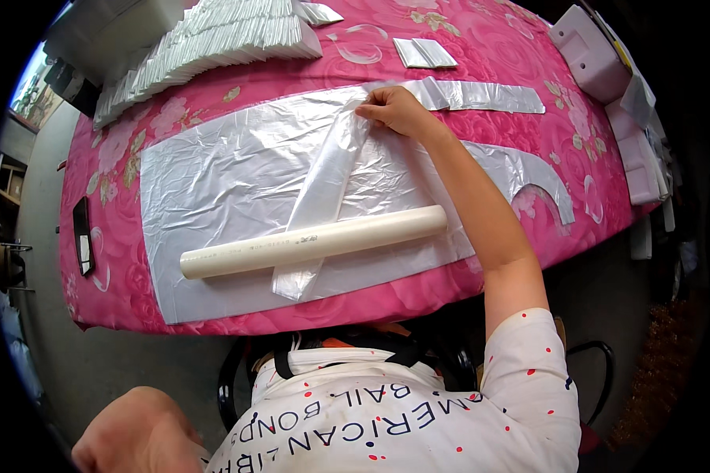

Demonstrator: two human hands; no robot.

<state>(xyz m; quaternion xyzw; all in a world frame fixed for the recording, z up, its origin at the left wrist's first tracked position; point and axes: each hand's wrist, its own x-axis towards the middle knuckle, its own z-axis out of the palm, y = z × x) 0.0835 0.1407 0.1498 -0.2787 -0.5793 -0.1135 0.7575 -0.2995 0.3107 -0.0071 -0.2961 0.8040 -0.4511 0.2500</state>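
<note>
A thin, shiny white plastic sheet [221, 165] lies spread over the table, with two strap-like ends at its right side, one of them curved. Across it runs a long, folded strip of the same film [327, 169]. My right hand [400, 112] pinches the strip's far end between thumb and fingers. Over the strip's near part rests a white plastic pipe [315, 241], slanting from near left to far right. At the lower left only a bent part of my left arm shows; my left hand is out of view.
Pink floral cloth [521, 35] covers the table. A long row of folded white plastic packets [221, 47] lines the far left, and a small separate pile [424, 54] lies at the back. A dark phone [84, 236] is near the left edge. White foam boxes [592, 55] stand at right.
</note>
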